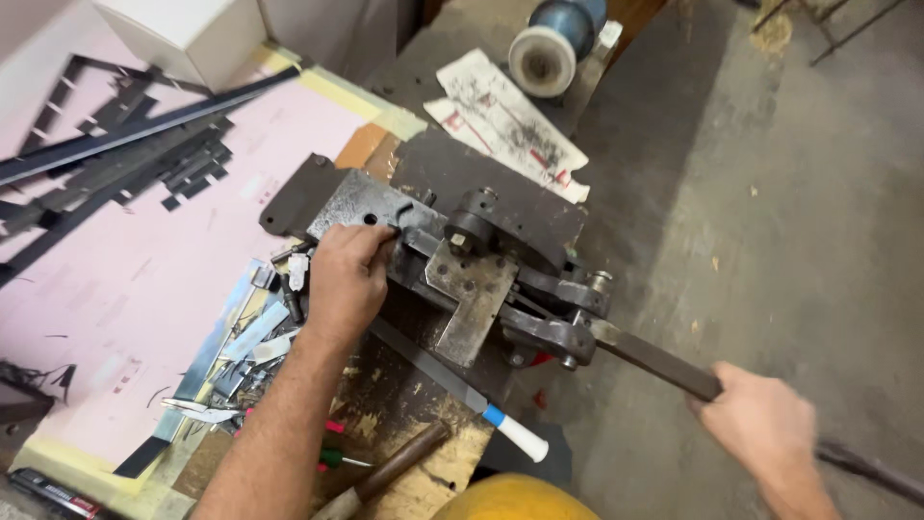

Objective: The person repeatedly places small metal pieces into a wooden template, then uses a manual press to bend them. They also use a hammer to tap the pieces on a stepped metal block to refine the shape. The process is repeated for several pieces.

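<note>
- A dark steel lever-operated bench shear (pixel 481 270) sits on the desk (pixel 404 462), close to the desk's right-hand edge, with its linkage and pivot overhanging towards the floor (pixel 799 221).
- The shear's long flat lever handle (pixel 654 361) runs out from the linkage down and to the right, over the floor and clear of the desk.
- The right hand (pixel 765 429) is closed around the lever handle near its lower end; the hand is motion-blurred, and the bar carries on past it towards the lower right corner.
- The left hand (pixel 346 279) lies on the left side of the shear's plate, fingers curled against the metal by the blade; whether it pinches a workpiece there cannot be told.
- Just left of that hand lies a heap of bright metal strip offcuts (pixel 241 347), some touching the forearm.
- A flat file (pixel 452 385) with a white handle and blue collar lies slanted below the shear, its handle sticking past the desk's front edge.
- A wooden tool handle (pixel 390 472) lies near the front edge, beside the forearm.
- A pink sheet (pixel 135 279) covers the left part of the desk, with long dark metal strips (pixel 115 164) across its upper part.
- A torn printed paper (pixel 505 125) lies behind the shear, near a spool of white thread (pixel 542 60).
- A white box (pixel 188 34) stands at the back left.
- The concrete floor to the right gives the lever open room.
- A rounded yellow object (pixel 515 499) shows at the bottom edge.
</note>
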